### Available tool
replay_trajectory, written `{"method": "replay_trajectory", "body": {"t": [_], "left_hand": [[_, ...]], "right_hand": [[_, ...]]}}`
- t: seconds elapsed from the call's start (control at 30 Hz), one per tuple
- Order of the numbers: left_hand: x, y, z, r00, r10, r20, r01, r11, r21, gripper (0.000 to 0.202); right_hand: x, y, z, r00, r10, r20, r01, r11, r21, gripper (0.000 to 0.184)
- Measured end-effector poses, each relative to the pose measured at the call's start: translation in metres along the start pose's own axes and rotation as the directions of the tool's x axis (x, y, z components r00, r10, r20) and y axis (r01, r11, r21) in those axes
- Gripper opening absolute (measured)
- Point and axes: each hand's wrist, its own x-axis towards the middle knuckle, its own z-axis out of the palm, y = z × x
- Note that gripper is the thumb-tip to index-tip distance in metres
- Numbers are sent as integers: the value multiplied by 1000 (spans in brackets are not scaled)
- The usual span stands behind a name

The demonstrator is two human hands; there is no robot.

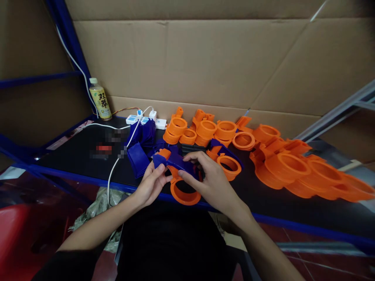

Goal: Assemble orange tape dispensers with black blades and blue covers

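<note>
Between both hands, over the front edge of the bench, is an orange plastic ring part (186, 197) with a blue plastic cover (178, 160) on its upper body. My left hand (154, 181) grips the left end, thumb on top near an orange tab. My right hand (209, 175) is closed around the right side of the blue cover, thumb in front and fingers over the top. Just right of it, an orange ring part with a blue piece (229, 167) lies on the bench. Stacks of flat blue plates (138, 160) stand to the left.
Several orange ring parts (293, 166) are piled along the back and right of the black bench top (79, 156). At the back left are a drink bottle (101, 99) and a power strip (160, 124). A white cable (110, 177) hangs over the front edge. A red stool (17, 238) is lower left.
</note>
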Motion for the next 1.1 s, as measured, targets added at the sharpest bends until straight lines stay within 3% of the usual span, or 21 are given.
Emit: {"method": "replay_trajectory", "body": {"t": [0.17, 0.27, 0.43, 0.57, 0.83, 1.1], "left_hand": [[-6, -2, -2, 1000, -9, -24, 10, 998, 67, 56], [-12, -3, -5, 1000, 1, -6, 0, 996, 89, 60], [-26, -4, -11, 993, -41, 112, 17, 979, 205, 65], [-32, 6, -7, 981, -35, 191, -30, 944, 329, 64], [-30, 23, 6, 921, 7, 390, -204, 861, 466, 69], [-30, 26, 5, 903, 27, 430, -254, 839, 481, 74]], "right_hand": [[-10, -7, -1, 999, 33, 22, -34, 998, 51, 32], [-15, -9, -1, 995, 96, 34, -101, 980, 173, 23], [-23, -12, 5, 970, 244, 15, -225, 865, 448, 22], [-30, -16, 7, 959, 280, 33, -248, 782, 571, 19], [-42, -20, 3, 968, 248, 43, -226, 782, 581, 14], [-40, -19, 2, 966, 241, 94, -250, 779, 574, 22]]}}
